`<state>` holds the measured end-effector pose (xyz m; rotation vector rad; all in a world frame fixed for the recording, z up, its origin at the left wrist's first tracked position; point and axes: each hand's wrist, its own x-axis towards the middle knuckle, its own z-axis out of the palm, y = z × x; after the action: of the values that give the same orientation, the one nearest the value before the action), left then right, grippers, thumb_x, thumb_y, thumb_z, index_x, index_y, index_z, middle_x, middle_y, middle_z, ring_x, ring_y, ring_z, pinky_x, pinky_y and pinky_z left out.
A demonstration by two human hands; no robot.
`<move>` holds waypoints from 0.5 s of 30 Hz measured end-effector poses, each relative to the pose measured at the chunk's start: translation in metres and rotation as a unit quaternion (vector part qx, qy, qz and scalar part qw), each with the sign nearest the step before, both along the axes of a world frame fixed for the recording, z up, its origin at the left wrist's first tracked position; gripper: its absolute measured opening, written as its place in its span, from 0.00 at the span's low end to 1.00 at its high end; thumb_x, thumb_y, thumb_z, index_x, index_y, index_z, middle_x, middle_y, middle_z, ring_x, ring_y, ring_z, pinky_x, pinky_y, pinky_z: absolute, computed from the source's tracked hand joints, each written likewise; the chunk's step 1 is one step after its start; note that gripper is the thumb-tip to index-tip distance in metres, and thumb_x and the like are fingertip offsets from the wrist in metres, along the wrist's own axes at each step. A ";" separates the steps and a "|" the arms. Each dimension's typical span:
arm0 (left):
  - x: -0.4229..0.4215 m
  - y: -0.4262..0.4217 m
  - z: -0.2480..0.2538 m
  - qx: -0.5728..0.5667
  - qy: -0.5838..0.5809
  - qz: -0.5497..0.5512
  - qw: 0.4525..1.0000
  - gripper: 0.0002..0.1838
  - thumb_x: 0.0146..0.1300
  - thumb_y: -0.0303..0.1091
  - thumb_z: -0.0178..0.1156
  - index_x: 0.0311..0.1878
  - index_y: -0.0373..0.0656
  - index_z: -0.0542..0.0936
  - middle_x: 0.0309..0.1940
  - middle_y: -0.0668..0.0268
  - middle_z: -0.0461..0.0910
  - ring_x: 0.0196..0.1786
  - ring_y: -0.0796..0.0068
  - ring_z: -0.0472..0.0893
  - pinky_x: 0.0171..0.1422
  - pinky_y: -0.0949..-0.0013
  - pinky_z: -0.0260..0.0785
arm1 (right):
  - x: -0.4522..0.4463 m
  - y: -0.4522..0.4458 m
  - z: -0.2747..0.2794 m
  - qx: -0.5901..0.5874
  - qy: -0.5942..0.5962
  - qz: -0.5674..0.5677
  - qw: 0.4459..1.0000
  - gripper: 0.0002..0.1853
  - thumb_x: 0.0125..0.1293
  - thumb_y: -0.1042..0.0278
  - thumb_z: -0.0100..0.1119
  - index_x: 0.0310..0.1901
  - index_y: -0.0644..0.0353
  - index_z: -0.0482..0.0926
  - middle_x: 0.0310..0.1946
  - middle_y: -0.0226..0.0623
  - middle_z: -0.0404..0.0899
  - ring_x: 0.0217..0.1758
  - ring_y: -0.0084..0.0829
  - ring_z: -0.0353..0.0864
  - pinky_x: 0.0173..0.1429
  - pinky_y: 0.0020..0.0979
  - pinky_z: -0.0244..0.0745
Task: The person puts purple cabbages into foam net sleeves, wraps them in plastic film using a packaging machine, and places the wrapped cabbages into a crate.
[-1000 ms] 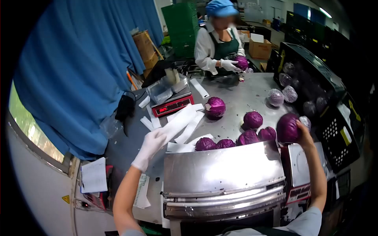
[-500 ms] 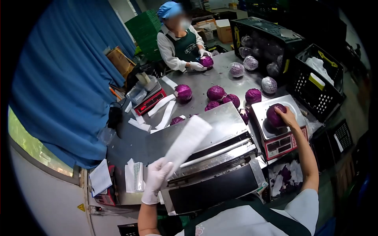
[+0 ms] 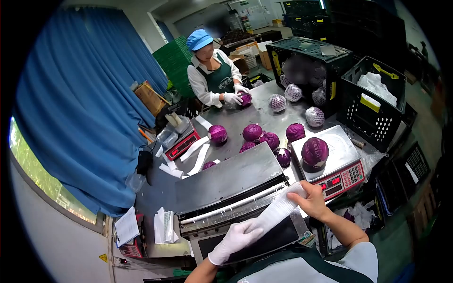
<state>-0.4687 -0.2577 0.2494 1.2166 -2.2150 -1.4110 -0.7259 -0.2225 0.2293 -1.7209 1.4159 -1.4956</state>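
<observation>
Near a scale (image 3: 340, 143) bearing a red cabbage (image 3: 315, 151), gloved left hand (image 3: 239, 239) and bare right hand (image 3: 310, 200) clamp fingers on white netting (image 3: 276, 215)

Beyond the left edge of the steel tabletop (image 3: 262, 115), blue curtain (image 3: 78, 104) partly covers a window (image 3: 45, 177); pale wall (image 3: 61, 231) stands below.

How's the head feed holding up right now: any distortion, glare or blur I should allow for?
Head view: strong wide-angle bend with black corners; head view: pale sheen on the steel tabletop, dark shadow under the cabbage on the scale; head view: a blurred grey patch covers part of the black crate, while the white strip looks fairly sharp.
</observation>
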 end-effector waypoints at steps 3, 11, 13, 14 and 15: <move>0.004 -0.016 -0.001 0.410 0.140 -0.028 0.901 0.31 0.64 0.52 0.53 0.61 0.35 0.68 0.49 0.64 0.76 0.45 0.81 0.76 0.54 0.75 0.67 | -0.001 0.006 -0.002 0.069 -0.203 0.005 0.977 0.13 0.66 0.62 0.54 0.35 0.67 0.76 0.20 0.26 0.75 0.22 0.20 0.74 0.28 0.23 0.69; -0.110 -0.009 -0.056 0.164 0.393 0.029 0.904 0.33 0.66 0.32 0.54 0.70 0.37 0.52 0.59 0.65 0.67 0.61 0.76 0.66 0.65 0.74 0.55 | 0.026 -0.014 -0.037 -0.136 0.152 -0.174 0.963 0.16 0.55 0.71 0.58 0.45 0.67 0.76 0.53 0.53 0.72 0.52 0.49 0.72 0.53 0.39 0.69; -0.120 -0.008 -0.050 0.165 0.383 0.064 0.907 0.26 0.64 0.33 0.57 0.63 0.35 0.64 0.54 0.67 0.71 0.54 0.79 0.71 0.59 0.76 0.62 | 0.017 -0.015 -0.036 -0.171 0.098 -0.206 0.958 0.14 0.55 0.73 0.57 0.43 0.69 0.77 0.51 0.53 0.73 0.52 0.49 0.73 0.51 0.39 0.70; -0.117 -0.012 -0.051 0.175 0.354 0.076 0.916 0.21 0.64 0.34 0.57 0.58 0.35 0.69 0.49 0.68 0.74 0.49 0.80 0.72 0.55 0.77 0.64 | 0.013 -0.013 -0.034 -0.171 0.020 -0.196 0.965 0.10 0.58 0.74 0.54 0.40 0.69 0.78 0.46 0.52 0.76 0.47 0.47 0.76 0.48 0.36 0.72; -0.113 -0.015 -0.055 0.182 0.325 0.089 0.924 0.17 0.64 0.34 0.58 0.52 0.35 0.75 0.44 0.70 0.77 0.45 0.82 0.74 0.52 0.78 0.66 | 0.004 -0.010 -0.036 -0.126 -0.060 -0.179 0.974 0.08 0.62 0.74 0.51 0.37 0.69 0.78 0.42 0.48 0.79 0.39 0.39 0.80 0.44 0.31 0.73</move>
<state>-0.5815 -0.2726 0.1944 0.8328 -1.4036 -1.8593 -0.7215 -0.2324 0.1935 -1.5363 1.5903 -2.0140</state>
